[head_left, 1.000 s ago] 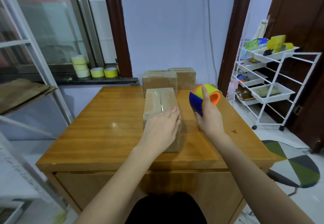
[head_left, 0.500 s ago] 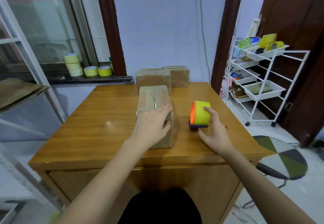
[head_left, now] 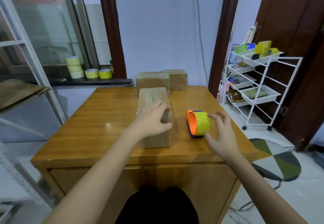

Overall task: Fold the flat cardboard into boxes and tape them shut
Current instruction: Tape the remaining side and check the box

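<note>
A taped brown cardboard box [head_left: 152, 96] lies lengthwise in the middle of the wooden table [head_left: 98, 118]. My left hand [head_left: 152, 119] grips its near end, fingers curled over the top and thumb down the right side. To its right a tape dispenser [head_left: 199, 124] with an orange hub, yellow-green roll and blue base stands on the table. My right hand [head_left: 221, 134] hovers just right of the dispenser with its fingers spread and relaxed, holding nothing.
Two more closed boxes [head_left: 152, 81] [head_left: 177, 79] stand at the table's far edge. Spare tape rolls [head_left: 75, 67] sit on the window sill, flat cardboard [head_left: 19, 90] on a left shelf. A white trolley [head_left: 259, 90] and a patterned stool [head_left: 275, 160] stand to the right.
My right hand lowered the tape dispenser from the air onto the table and let go of it. My left hand stayed on the box, its fingers now curled.
</note>
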